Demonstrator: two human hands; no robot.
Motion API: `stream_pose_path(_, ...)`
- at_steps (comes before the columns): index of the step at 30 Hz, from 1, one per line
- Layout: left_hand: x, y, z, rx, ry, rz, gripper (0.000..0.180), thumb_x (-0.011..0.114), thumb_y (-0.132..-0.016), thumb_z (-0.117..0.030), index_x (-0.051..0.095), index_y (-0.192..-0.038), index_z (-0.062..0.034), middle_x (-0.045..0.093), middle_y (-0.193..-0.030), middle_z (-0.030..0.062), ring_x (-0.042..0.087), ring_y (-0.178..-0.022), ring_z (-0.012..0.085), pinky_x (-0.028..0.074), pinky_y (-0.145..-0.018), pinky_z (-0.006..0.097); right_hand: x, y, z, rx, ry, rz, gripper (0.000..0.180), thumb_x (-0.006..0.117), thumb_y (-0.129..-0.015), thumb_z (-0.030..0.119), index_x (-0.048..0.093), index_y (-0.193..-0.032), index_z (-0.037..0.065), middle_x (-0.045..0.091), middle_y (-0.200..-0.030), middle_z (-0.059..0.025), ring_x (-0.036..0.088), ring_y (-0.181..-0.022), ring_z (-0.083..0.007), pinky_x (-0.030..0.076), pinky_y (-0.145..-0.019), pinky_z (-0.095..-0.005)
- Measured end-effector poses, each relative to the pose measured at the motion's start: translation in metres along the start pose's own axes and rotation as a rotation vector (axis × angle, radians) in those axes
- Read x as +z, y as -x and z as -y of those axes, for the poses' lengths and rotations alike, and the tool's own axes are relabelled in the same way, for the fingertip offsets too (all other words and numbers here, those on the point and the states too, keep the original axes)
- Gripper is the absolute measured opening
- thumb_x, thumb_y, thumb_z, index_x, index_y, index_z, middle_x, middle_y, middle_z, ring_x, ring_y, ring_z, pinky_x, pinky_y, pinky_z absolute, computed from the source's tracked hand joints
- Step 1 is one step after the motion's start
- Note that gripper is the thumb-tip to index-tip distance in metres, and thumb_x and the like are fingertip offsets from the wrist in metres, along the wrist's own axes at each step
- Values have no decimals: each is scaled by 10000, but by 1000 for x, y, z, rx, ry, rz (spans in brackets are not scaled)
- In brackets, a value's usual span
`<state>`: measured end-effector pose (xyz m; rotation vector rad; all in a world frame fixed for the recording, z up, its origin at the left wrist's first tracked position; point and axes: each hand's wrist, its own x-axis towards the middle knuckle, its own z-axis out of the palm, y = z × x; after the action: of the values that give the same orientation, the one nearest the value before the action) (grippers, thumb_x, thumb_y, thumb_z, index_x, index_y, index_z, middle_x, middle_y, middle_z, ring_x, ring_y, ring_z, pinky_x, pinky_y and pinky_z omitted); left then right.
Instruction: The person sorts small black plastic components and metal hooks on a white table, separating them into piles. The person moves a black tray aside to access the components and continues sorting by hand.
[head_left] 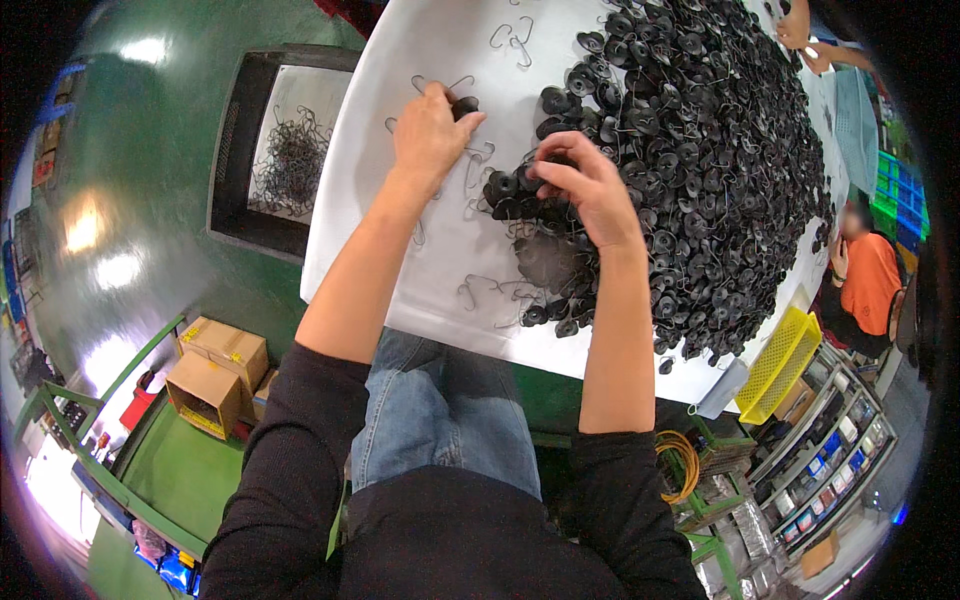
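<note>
— What have the fingers got hold of?

— The left hand has its fingers curled shut around one small, round, matte black rubber cup, which peeks out past the fingertips at the upper right of the hand. The right hand is bent inward, fingers pinched together on a dark piece at the near edge of the heap; what exactly is between them I cannot tell.

— And around them?

— Between and just beside the hands lie thin, bent grey wire hooks, scattered loose on the smooth white counter. To the right, touching the right hand, spreads a big heap of the same black rubber cups with wires tangled in, lumpy and dull.

— Further out?

— Left of the counter, a black-rimmed bin holding a tangle of wire hooks on the glossy green floor; brown cardboard boxes lower down; a yellow perforated plastic basket at the right.
</note>
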<state>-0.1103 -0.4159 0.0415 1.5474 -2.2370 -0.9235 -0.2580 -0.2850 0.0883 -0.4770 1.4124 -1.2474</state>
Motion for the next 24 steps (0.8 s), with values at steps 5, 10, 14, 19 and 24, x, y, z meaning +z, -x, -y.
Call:
stream_pose_path(5, -17, 6, 10, -136, 392, 280, 254, 725, -737, -184, 588, -879, -25, 641, -835, 107, 621, -743, 222, 474, -625, 316, 49, -13, -21, 92, 1429, -93, 311, 747, -703, 276, 668, -869, 26, 670, -855, -161, 650, -846, -319, 515, -736, -392)
stream_pose_path(10, -53, 42, 32, -262, 1410, 525, 175, 696, -770, -167, 580, -873, -86, 615, -835, 14, 593, -719, 143, 456, -582, 240, 30, -8, -11, 119, 1090, -45, 285, 755, -684, 253, 688, -838, 23, 656, -759, -135, 626, -731, -277, 484, -672, -375)
stream_pose_path(14, -35, 61, 27, -435, 1199, 571, 152, 669, -811, -203, 592, -855, -79, 623, -800, 33, 608, -733, 172, 464, -587, 263, -3, 20, -2, 138, 681, -217, 258, 743, -695, 247, 674, -771, 11, 589, -585, -25, 526, -522, -97, 418, -524, -244)
stream_pose_path(19, 9, 96, -4, 171, 243, 218, 215, 696, -789, -233, 638, -858, -38, 638, -750, 33, 605, -709, 144, 475, -625, 287, 1, 45, -21, 94, 662, -216, 235, 721, -735, 227, 669, -832, 20, 623, -715, -45, 553, -594, -96, 432, -560, -248)
stream_pose_path(24, -19, 84, 15, -152, 691, 213, 224, 712, -758, -212, 662, -887, -37, 643, -701, 56, 603, -668, 147, 468, -645, 288, 10, 52, -27, 8, 632, -330, 161, 687, -753, 171, 668, -843, 40, 625, -746, -62, 585, -671, -178, 452, -638, -306)
